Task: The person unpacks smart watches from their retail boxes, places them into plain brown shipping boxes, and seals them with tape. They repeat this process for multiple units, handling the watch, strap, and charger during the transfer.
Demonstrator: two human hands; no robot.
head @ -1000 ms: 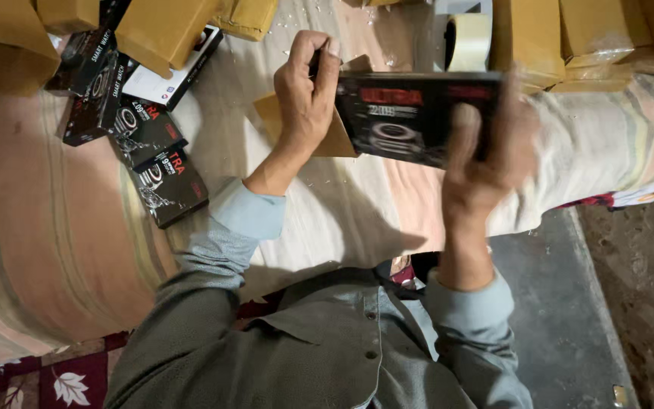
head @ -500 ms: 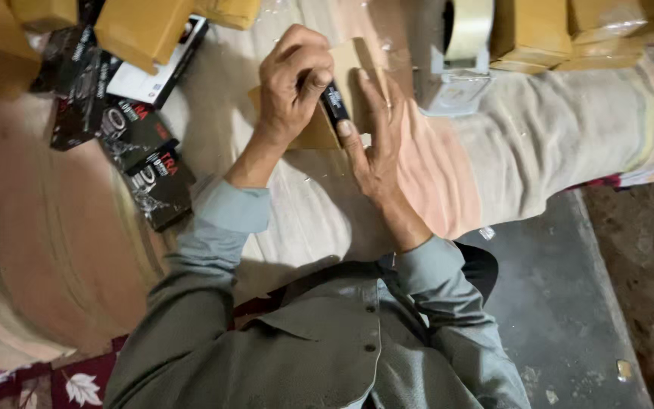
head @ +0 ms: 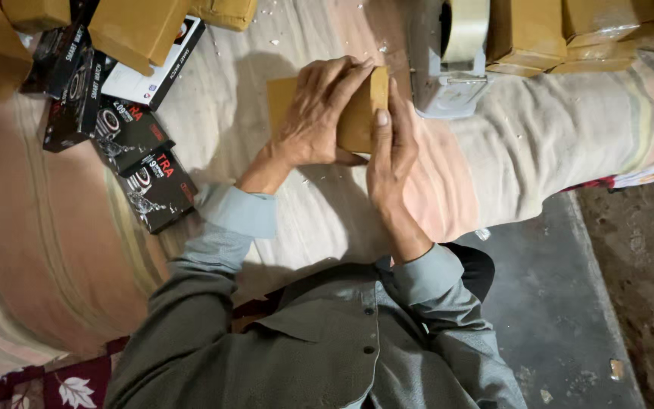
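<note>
A: What has been shifted since half a second ago?

B: The dark box seen between the hands then is no longer being shown; a tan cardboard box [head: 357, 113] is now being held in its place, and the right hand [head: 389, 155] has been brought up against its near end.

A: How are the hands being posed?

B: The left hand [head: 316, 113] is being laid over the top of the tan cardboard box, fingers curled down over its far edge, so the box is being gripped from above. The right hand is being held nearly flat and upright, thumb pressed along the box's right end; it is only loosely closed. The box is being kept just above the striped cloth [head: 539, 151], at the middle of the view.

A: And what is being counted around them?

B: Four black printed boxes [head: 153, 185] are being seen fully, lying left of the left forearm, and a white one [head: 157, 64] is lying partly under a brown carton. One tape dispenser [head: 452, 60] is standing just right of the hands. Beyond it, at least three more brown cartons [head: 527, 34] are being lined up along the top edge.
</note>
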